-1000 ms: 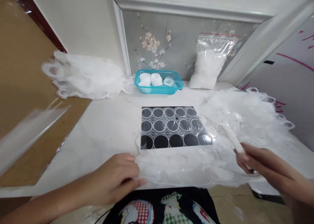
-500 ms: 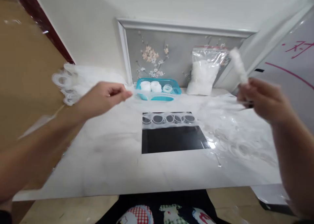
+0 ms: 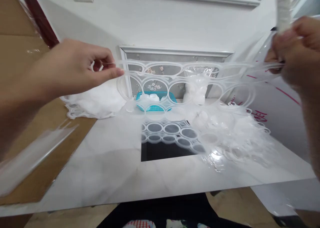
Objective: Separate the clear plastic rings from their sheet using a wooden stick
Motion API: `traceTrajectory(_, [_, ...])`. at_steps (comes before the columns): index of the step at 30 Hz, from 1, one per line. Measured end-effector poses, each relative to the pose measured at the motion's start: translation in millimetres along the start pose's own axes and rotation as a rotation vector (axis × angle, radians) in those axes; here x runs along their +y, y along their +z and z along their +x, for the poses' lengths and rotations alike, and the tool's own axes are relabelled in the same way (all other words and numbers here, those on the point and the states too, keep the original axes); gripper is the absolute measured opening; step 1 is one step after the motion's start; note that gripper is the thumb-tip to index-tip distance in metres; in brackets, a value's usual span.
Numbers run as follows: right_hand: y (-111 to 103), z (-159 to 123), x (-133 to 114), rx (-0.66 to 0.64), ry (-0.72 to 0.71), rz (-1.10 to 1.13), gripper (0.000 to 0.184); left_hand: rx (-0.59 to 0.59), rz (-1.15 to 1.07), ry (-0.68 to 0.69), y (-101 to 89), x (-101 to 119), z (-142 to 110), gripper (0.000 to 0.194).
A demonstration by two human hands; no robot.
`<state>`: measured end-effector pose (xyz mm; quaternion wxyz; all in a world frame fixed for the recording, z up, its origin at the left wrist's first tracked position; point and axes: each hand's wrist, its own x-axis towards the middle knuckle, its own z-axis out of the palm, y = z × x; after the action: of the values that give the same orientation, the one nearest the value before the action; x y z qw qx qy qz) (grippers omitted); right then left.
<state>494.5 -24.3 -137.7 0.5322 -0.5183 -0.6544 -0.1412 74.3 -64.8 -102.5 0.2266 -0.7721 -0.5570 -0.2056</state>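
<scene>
A clear plastic sheet with round cut-out holes hangs stretched in the air between my two hands. My left hand pinches its left edge at upper left. My right hand grips its right edge at upper right, together with a white roll-like tool that sticks up from the fist. The sheet's lower end trails down onto a black panel set into the white marble-look table.
A teal basket with white rings stands at the back, next to a bag of white pieces. Heaps of punched clear plastic lie at back left and right. A brown board lies to the left.
Both hands have lifted the punched sheet from flat on the table to chest height, uncovering most of the black panel. The camera has tilted upward.
</scene>
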Motion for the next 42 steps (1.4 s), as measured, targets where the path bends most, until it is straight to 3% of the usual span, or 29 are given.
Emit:
traceTrajectory(3, [32,5,7,-0.126,0.001,0.083,0.046,-0.078,0.027,0.026,27.7,-5,14,0.057])
traceTrajectory(6, [78,12,30,-0.227,0.035,0.040,0.037,-0.201,0.030,0.055,70.0,-16,28,0.041])
traceTrajectory(10, [139,13,61,-0.348,0.091,-0.021,0.022,-0.376,0.040,0.034,126.8,-25,41,0.038])
traceTrajectory(13, [175,4,73,-0.368,0.127,0.010,0.024,-0.436,-0.017,0.035,159.5,-29,43,0.037])
traceTrajectory(16, [199,-21,78,-0.422,0.096,0.046,0.030,-0.475,-0.189,0.018,188.6,-31,34,0.038])
traceTrajectory(18, [209,-48,77,-0.532,0.068,-0.013,0.030,-0.524,-0.332,0.004,209.6,-32,21,0.040])
traceTrajectory(22, [218,-109,70,-0.791,0.057,-0.226,0.022,-0.641,-0.575,-0.016,250.7,-24,-18,0.043])
traceTrajectory(24, [219,-132,68,-0.812,0.098,-0.190,0.021,-0.663,-0.596,-0.019,263.8,-18,-37,0.048])
traceTrajectory(27, [222,-152,61,-0.645,0.266,0.115,0.030,-0.631,-0.571,-0.032,265.6,-8,-60,0.050])
traceTrajectory(30, [225,-167,38,-0.498,0.537,0.569,0.044,-0.565,-0.465,-0.004,246.7,5,-86,0.043])
traceTrajectory(33, [232,-186,-3,-0.617,0.712,0.894,0.046,-0.574,-0.258,0.111,221.5,24,-118,0.031])
traceTrajectory(35, [238,-201,-33,-0.773,0.686,0.974,0.044,-0.612,-0.188,0.196,211.1,38,-141,0.028])
traceTrajectory(37, [246,-215,-59,-0.887,0.554,0.954,0.039,-0.565,-0.153,0.267,209.4,48,-161,0.026])
traceTrajectory(40, [258,-231,-82,-0.940,0.355,0.860,0.031,-0.449,-0.104,0.309,217.9,54,-180,0.032])
traceTrajectory(42, [263,-238,-87,-0.929,0.305,0.820,0.027,-0.420,-0.080,0.305,223.7,52,-184,0.036])
